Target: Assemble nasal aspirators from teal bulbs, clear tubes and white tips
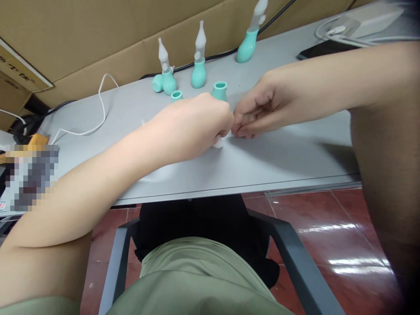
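My left hand [200, 124] is closed just above the grey desk [288, 153], its fingers curled round a small white piece [218, 143] that shows only at its lower edge. Right beside it, my right hand [257, 109] has its fingers bent and pressed together, the tips nearly meeting my left knuckles. Whatever these fingertips hold, if anything, is hidden. Behind my left hand sit open turquoise rubber bulbs, one [219, 90] partly covered by the hand and a smaller one [176, 95] to its left.
Bulb nasal aspirators with white tips stand at the back: one on the left [168, 82], one in the middle [198, 72], one leaning [247, 46]. A loose bulb [158, 83] lies there. A white cable [103, 107], a dark phone [316, 50] and a cardboard wall [98, 39] surround them.
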### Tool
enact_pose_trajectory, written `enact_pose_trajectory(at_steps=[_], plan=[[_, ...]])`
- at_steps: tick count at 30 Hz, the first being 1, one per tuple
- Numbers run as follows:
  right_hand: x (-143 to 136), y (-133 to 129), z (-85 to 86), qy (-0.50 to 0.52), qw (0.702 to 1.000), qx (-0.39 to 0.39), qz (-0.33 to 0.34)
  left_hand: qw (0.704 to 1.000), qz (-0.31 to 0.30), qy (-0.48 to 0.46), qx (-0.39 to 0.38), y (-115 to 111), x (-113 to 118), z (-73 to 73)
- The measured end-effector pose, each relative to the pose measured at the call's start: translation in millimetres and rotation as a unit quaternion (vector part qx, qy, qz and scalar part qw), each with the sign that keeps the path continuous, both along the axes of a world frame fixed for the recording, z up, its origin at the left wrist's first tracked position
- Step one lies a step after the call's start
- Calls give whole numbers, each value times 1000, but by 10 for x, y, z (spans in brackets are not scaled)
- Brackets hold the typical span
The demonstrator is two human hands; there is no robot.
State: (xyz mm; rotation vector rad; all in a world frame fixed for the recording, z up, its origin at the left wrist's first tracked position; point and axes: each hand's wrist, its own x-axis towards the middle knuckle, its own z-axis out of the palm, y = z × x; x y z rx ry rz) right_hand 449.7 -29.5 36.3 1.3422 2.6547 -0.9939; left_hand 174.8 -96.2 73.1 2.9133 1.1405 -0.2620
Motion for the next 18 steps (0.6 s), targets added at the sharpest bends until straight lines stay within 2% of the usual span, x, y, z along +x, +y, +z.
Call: enact_pose_trajectory(at_steps=[2, 12, 15, 18], plan=[[-45, -31, 28, -49, 999, 10, 5, 1000, -3, 0, 6, -16, 0, -5], [-153, -56, -21, -62, 997, 30, 39, 1000, -1, -8, 2, 18, -13, -27], [-172, -53, -34, -106, 994, 30, 25, 999, -7, -50, -9, 36, -62, -1], [-159, -34, -41, -98, 994, 31, 28, 993, -4, -121, -8, 31, -159, 104]])
